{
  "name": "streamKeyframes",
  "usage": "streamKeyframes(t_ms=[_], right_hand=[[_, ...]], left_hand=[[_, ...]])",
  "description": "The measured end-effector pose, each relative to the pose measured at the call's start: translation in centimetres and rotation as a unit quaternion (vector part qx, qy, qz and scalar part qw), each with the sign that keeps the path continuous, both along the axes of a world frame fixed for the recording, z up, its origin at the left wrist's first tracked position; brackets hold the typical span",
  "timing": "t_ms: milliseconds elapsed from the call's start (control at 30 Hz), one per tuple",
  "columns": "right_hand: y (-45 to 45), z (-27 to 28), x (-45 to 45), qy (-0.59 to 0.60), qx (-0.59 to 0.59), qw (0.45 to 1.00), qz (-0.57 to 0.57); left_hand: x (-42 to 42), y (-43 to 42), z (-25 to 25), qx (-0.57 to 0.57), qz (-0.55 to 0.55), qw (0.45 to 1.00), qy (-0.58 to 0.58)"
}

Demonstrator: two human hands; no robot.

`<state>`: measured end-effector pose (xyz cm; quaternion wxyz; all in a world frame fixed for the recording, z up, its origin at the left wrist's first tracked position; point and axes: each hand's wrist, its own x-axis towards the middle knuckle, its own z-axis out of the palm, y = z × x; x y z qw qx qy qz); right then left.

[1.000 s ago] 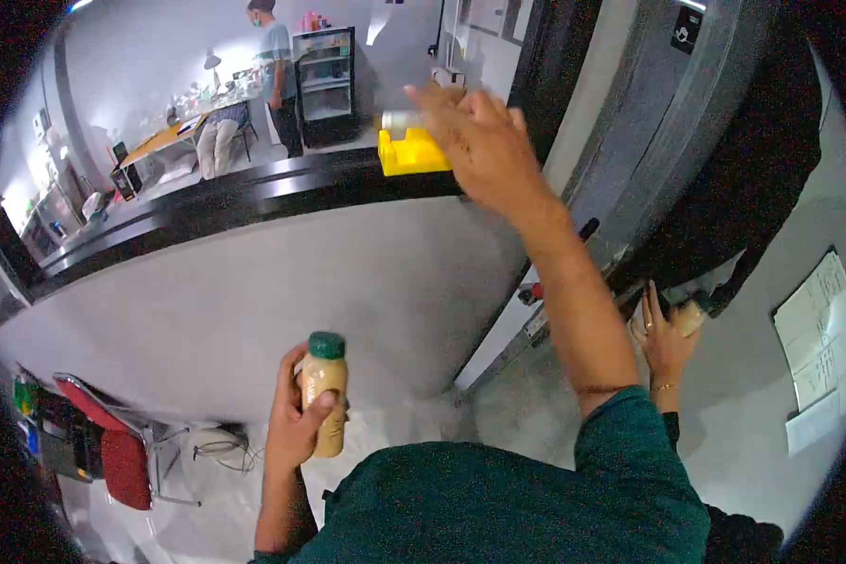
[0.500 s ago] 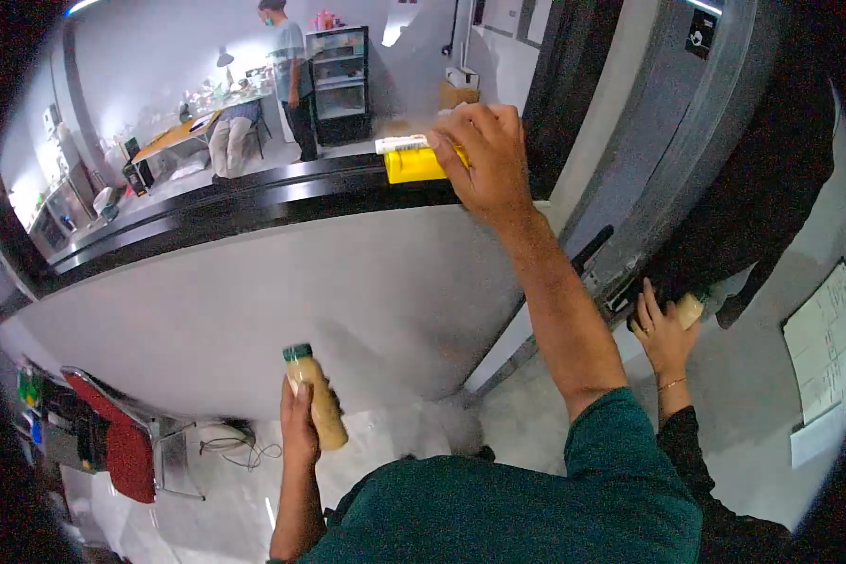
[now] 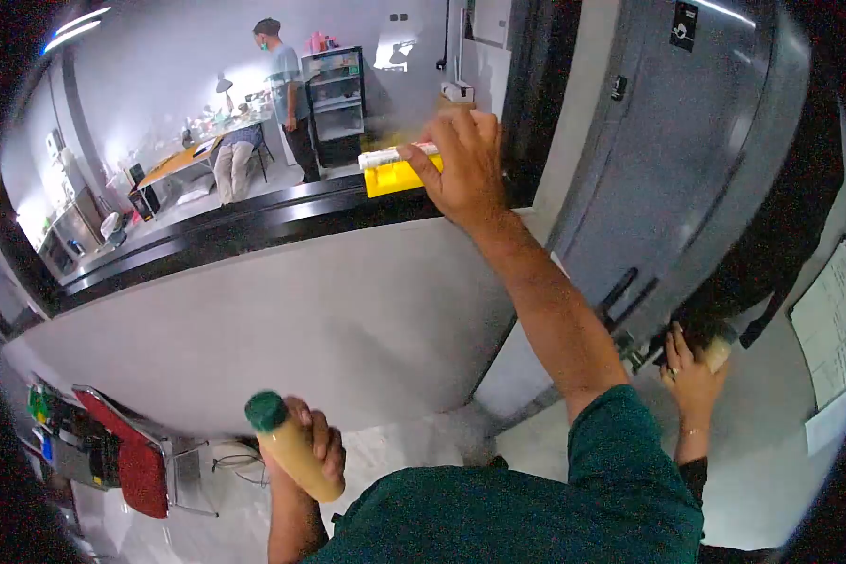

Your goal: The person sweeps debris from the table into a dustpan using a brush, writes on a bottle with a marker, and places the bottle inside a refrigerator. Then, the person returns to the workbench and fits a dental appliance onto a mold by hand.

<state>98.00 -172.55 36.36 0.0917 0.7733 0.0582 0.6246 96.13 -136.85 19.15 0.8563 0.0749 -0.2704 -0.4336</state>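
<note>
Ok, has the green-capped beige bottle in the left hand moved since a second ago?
Yes: against the red metal-framed chair, the green-capped beige bottle has shifted left and down in view, closer to it.

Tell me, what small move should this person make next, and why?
Perhaps steady the white tube with the right hand: its thumb and fingers are at the tube, close by the yellow holder, while the left hand is taken up with a green-capped bottle, so it likely cannot help.
</note>
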Motion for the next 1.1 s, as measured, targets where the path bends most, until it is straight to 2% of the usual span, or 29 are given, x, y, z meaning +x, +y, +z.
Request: streamKeyframes(t_ms=[167,300,400,533,633,667,767,800,1000,1100], right_hand=[[-0.2,-1.4,0.0,0.029,0.004,0.999,0.037],[-0.3,-1.4,0.2,0.014,0.053,0.994,0.095],[-0.5,-1.5,0.3,-0.046,0.065,0.994,0.079],[-0.2,-1.8,0.2,-0.021,0.033,0.998,0.052],[-0.7,-1.9,0.2,-0.034,0.039,0.997,0.058],[-0.8,-2.1,0.2,-0.035,0.043,0.997,0.062],[-1.0,-2.5,0.6,-0.049,0.049,0.995,0.069],[-1.0,-2.5,0.4,-0.055,0.047,0.995,0.07],[-0.6,-2.6,-0.1,-0.05,0.059,0.993,0.089],[-0.6,-2.7,-0.2,-0.042,0.058,0.995,0.076]], left_hand=[[-2.1,2.5,-1.5,0.017,-0.031,0.998,0.051],[-1.9,3.7,-2.6,0.034,-0.042,0.998,0.042],[-1.7,3.7,-2.9,0.026,-0.062,0.997,0.049],[-2.4,3.4,-3.2,0.014,-0.038,0.998,0.038],[-3.1,2.9,-2.6,0.05,-0.004,0.998,0.049],[-2.5,2.6,-2.6,0.047,-0.026,0.999,0.007],[-3.0,2.3,-2.7,0.052,-0.017,0.996,0.067],[-2.3,2.4,-3.2,0.062,-0.026,0.998,0.018],[-2.3,2.9,-2.7,0.066,-0.024,0.997,-0.011],[-2.2,3.1,-3.1,0.057,-0.043,0.997,0.015]])
